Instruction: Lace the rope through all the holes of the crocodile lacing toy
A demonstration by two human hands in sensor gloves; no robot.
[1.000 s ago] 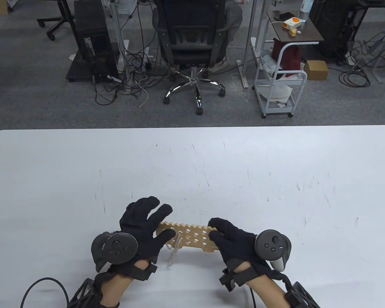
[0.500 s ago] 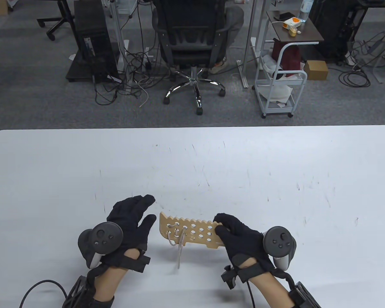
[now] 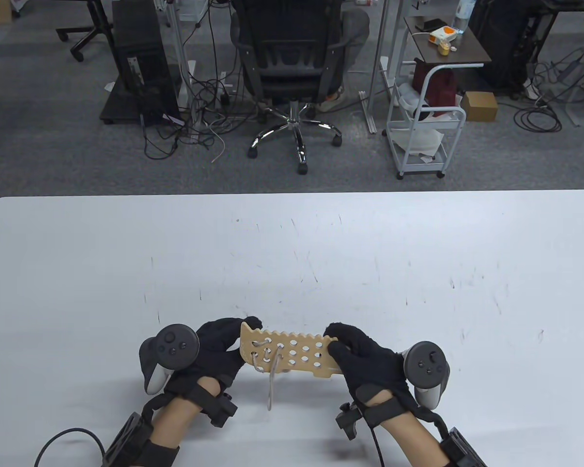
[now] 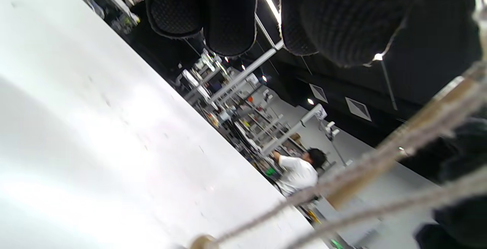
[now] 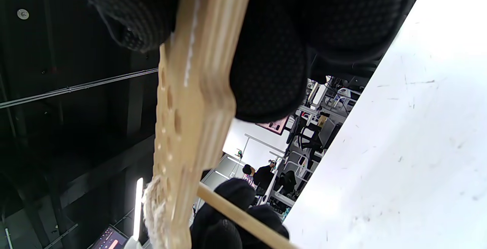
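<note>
I hold the wooden crocodile board [image 3: 297,352] tilted above the table, its holes facing the table camera. My right hand [image 3: 353,352] grips its right end, thumb on the front and fingers behind, as the right wrist view shows edge-on on the crocodile board [image 5: 190,100]. My left hand [image 3: 226,340] curls behind the board's left end. There its fingers [image 5: 228,214] close on the wooden needle [image 5: 243,218] that sticks out of the back. The rope [image 3: 271,389] is laced through the leftmost holes and hangs down in front. Rope strands [image 4: 380,211] and the needle [image 4: 418,127] cross the left wrist view.
The white table [image 3: 321,253] stretches far ahead and to both sides. Beyond its far edge stand an office chair [image 3: 292,63] and a white cart [image 3: 426,131] on the floor.
My left hand, spread over the board's left end a second ago, drew away to the left and has come back, curling behind that end. The right hand kept its grip and tilted the board.
</note>
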